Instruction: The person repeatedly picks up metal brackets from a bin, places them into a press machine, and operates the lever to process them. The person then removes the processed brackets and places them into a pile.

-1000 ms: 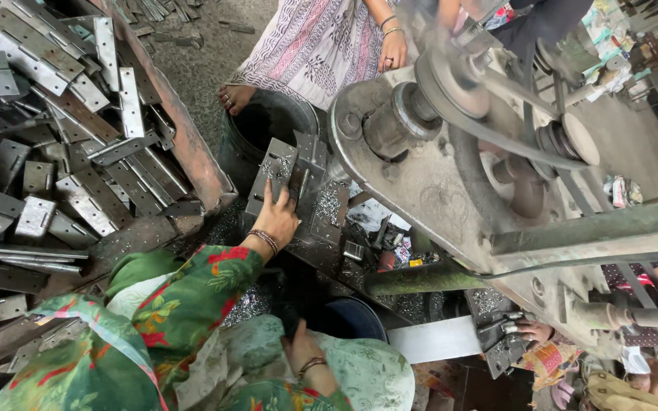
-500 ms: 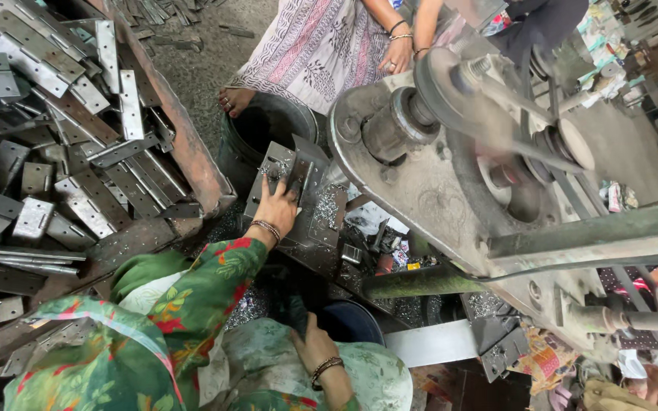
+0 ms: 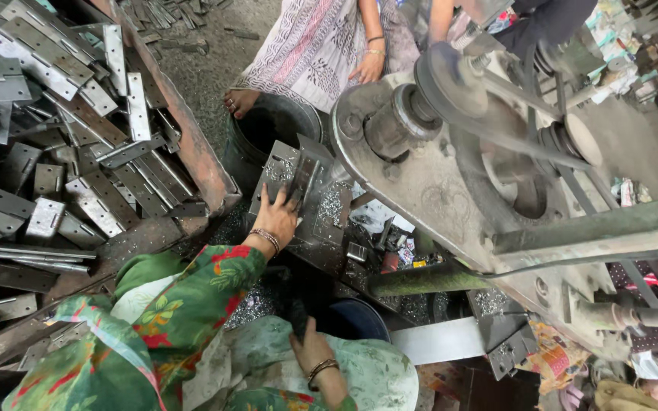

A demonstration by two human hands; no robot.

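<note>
— Two hands in the head view; where?
— Left hand [image 3: 274, 219] lies at centre, fingers [image 3: 287, 204] spread flat on a hinge [image 3: 303, 180] on the press plate [image 3: 321, 228].
— And the right?
— Right hand [image 3: 310, 348] at six o'clock, fingers curled on dark cloth; grip unclear. Hinge pile [image 3: 47, 122] at nine o'clock, bucket [image 3: 264, 129] at twelve.

Few packages show, and no signs or screens. Beside the machine base, just right of the steel plate, lies a litter of small packets [image 3: 399, 245] (white, red and yellow scraps, too small to tell apart). On the machine's flat top at the right edge sits a small crumpled wrapper [image 3: 624, 192], white with red and green. At the lower right a patterned orange bag [image 3: 554, 352] lies on the floor.
</note>
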